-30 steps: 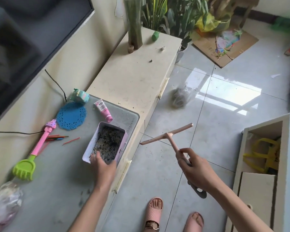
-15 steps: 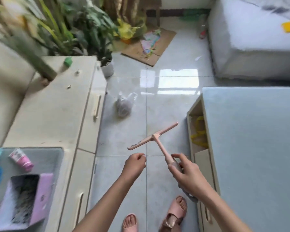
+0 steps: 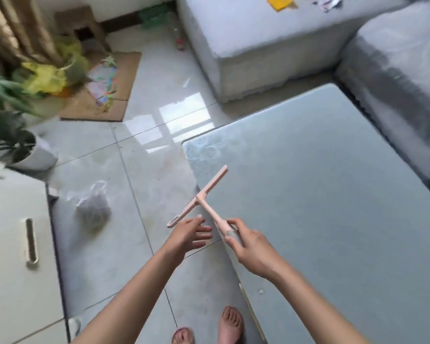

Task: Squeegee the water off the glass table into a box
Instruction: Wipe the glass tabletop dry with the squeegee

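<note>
the right hand [image 3: 252,249] is gripping the pink squeegee [image 3: 201,197] by the grey end of its handle, holding it in the air over the glass table's [image 3: 333,207] left edge. the left hand [image 3: 188,235] is hovering open just beside the blade's near tip. it is looking light, stiff and thin, so gripping low on the handle should be steering it well.

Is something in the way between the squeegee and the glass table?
Nothing visible is. The right hand grips the squeegee in the air by the glass table, at its left edge; the left hand, open, is beside its blade.
</note>
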`<action>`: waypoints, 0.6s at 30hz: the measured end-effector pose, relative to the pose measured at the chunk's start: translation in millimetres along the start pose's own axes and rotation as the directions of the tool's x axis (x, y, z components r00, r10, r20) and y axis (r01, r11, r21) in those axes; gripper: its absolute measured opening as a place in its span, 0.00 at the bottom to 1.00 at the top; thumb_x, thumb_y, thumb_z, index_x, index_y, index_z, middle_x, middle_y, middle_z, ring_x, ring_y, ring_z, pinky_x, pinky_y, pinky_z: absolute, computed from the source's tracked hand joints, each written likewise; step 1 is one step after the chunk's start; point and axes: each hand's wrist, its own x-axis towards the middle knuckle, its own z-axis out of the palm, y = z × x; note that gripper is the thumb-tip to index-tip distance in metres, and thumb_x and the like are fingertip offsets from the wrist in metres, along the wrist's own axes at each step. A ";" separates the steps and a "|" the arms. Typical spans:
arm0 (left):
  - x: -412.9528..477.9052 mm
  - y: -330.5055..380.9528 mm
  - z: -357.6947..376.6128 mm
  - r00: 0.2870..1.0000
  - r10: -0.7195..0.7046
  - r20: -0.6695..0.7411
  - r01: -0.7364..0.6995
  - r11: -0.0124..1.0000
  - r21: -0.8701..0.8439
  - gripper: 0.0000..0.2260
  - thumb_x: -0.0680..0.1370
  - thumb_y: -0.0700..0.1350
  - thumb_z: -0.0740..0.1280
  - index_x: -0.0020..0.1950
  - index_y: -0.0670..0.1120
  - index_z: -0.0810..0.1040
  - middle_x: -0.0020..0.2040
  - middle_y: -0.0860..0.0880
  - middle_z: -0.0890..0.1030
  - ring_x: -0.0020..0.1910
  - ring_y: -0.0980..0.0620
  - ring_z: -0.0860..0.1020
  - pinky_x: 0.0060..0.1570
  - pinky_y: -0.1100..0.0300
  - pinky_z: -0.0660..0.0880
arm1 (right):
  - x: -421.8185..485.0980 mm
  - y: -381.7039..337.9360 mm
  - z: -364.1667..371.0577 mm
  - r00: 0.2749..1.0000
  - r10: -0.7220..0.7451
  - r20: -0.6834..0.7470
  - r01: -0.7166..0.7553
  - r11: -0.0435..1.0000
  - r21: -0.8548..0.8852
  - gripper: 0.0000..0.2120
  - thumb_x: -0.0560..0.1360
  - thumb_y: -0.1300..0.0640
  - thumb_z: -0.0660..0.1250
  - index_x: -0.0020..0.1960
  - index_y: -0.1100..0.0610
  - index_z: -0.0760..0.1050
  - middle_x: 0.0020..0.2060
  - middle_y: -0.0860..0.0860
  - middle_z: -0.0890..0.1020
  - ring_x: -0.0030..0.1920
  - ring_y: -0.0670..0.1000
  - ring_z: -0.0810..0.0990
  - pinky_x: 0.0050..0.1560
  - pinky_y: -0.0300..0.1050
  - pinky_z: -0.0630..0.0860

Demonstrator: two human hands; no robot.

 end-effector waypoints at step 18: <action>174.2 132.1 7.3 0.973 -0.146 0.182 0.128 0.986 0.105 0.07 0.80 0.41 0.64 0.43 0.42 0.74 0.24 0.52 0.76 0.25 0.57 0.78 0.29 0.66 0.78 | 142.7 -6.1 -22.9 0.930 0.354 -0.099 -0.339 0.931 0.136 0.12 0.80 0.52 0.58 0.62 0.55 0.67 0.56 0.56 0.78 0.54 0.58 0.76 0.49 0.48 0.71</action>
